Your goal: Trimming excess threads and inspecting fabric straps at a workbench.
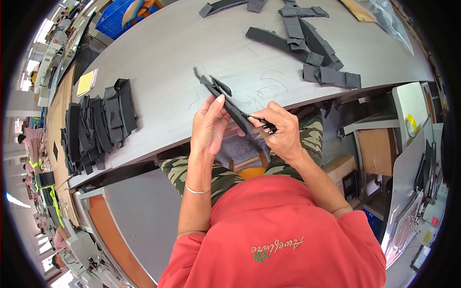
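A folded dark grey fabric strip (231, 106) slants over the table's near edge. My left hand (207, 126) pinches it between thumb and fingers around its middle. At its lower end my right hand (282, 128) is closed around small black-handled thread snips (261, 133), whose metal blades show beside the cloth. The right fingers also come close to the fabric; whether they grip it too cannot be made out. Loose cut threads (269, 89) lie on the pale table (163, 62) just beyond my hands.
A row of stacked dark fabric pieces (98, 122) lies at the left, near a yellow note pad (87, 82). More joined strips (295, 41) spread at the far right, by clear plastic (384, 19). A blue crate (111, 20) stands far left; a cardboard box (377, 151) sits right, below table height.
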Demonstrator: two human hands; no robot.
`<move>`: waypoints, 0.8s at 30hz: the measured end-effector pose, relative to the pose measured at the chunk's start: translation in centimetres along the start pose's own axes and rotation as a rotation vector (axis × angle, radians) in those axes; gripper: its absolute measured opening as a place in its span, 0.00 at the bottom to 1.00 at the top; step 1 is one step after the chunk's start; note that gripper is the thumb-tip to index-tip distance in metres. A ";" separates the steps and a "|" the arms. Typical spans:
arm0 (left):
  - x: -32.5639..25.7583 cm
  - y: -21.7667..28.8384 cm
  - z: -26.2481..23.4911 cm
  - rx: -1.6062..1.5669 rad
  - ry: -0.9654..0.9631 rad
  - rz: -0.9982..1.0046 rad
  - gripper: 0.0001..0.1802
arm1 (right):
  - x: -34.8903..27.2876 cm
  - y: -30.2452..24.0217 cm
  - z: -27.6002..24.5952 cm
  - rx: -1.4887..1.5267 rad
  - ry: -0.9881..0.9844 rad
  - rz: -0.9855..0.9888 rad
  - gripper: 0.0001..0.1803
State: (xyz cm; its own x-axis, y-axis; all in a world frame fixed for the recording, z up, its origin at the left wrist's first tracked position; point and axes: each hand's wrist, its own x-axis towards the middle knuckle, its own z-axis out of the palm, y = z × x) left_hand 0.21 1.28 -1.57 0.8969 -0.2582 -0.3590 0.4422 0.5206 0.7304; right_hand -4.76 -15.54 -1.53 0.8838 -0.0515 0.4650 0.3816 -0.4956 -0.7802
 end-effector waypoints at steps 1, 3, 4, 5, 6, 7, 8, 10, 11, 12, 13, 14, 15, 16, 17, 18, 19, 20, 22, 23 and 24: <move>0.1 -0.2 -0.1 -0.001 0.001 -0.001 0.18 | 0.0 0.0 0.1 0.000 -0.002 0.001 0.07; 0.3 -0.8 -0.4 -0.027 0.098 0.106 0.16 | 0.0 0.1 0.3 -0.062 0.067 -0.002 0.08; 0.3 -1.0 -0.2 -0.028 0.099 0.104 0.16 | -0.1 0.2 0.3 -0.063 0.066 -0.001 0.08; 0.3 -1.2 0.1 -0.083 0.148 0.151 0.16 | -0.1 0.3 0.4 -0.070 0.080 0.004 0.08; 0.3 -1.3 0.3 -0.138 0.197 0.198 0.16 | -0.1 0.3 0.4 -0.077 0.093 0.009 0.08; 0.3 -1.2 0.3 -0.170 0.219 0.202 0.15 | -0.1 0.2 0.3 -0.077 0.093 0.011 0.08; 0.3 -1.0 0.2 -0.169 0.220 0.201 0.15 | 0.0 0.0 0.3 -0.079 0.100 0.025 0.08; 0.1 -0.6 0.5 -0.207 0.172 0.172 0.37 | 0.0 0.0 0.3 -0.083 0.110 0.044 0.07; -0.2 -0.5 0.9 -0.205 0.171 0.168 0.37 | 0.0 0.1 0.2 -0.068 0.103 0.045 0.07; -0.7 -0.4 1.6 -0.107 0.118 0.134 0.44 | 0.0 0.2 0.2 -0.052 0.097 0.046 0.07; -1.0 -0.4 2.0 -0.010 0.065 0.103 0.50 | -0.1 0.3 0.2 -0.053 0.100 0.049 0.07; -1.0 -0.5 2.1 0.053 0.010 0.067 0.62 | -0.1 0.4 0.2 0.008 0.081 0.076 0.05; -1.1 -0.8 2.3 0.047 -0.016 0.110 0.63 | -0.2 0.5 0.2 0.069 0.062 0.104 0.03; -1.3 -1.1 2.5 0.041 -0.043 0.150 0.64 | -0.1 0.4 0.0 0.068 0.065 0.109 0.03; -1.4 -1.1 2.5 0.044 -0.045 0.146 0.64 | 0.0 0.2 -0.4 0.292 0.049 0.321 0.03; -1.6 -1.0 2.4 0.092 -0.177 0.174 0.61 | 0.1 0.2 -0.7 0.519 0.032 0.533 0.05; -1.6 -0.8 2.3 0.142 -0.310 0.203 0.59 | 0.2 0.5 -1.0 0.562 0.002 0.501 0.09; -1.7 -0.7 2.2 0.145 -0.313 0.197 0.59 | 0.1 0.5 -1.2 0.563 0.007 0.505 0.09; -1.6 -0.6 1.8 0.217 -0.467 0.159 0.55 | 0.3 0.1 -1.4 0.656 0.004 0.594 0.09; -1.6 -0.7 1.7 0.219 -0.467 0.156 0.55 | 0.1 0.3 -1.2 0.654 0.002 0.590 0.09; -1.6 -0.9 1.5 0.272 -0.444 0.166 0.52 | 0.0 0.6 -1.1 0.656 0.004 0.591 0.09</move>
State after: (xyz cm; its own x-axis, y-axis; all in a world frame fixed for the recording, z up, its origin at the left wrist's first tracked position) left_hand -1.57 0.04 -0.79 0.8416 -0.5401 0.0110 0.2255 0.3698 0.9013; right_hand -4.81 -16.84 -1.51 0.9853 -0.1455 -0.0898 -0.0578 0.2107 -0.9758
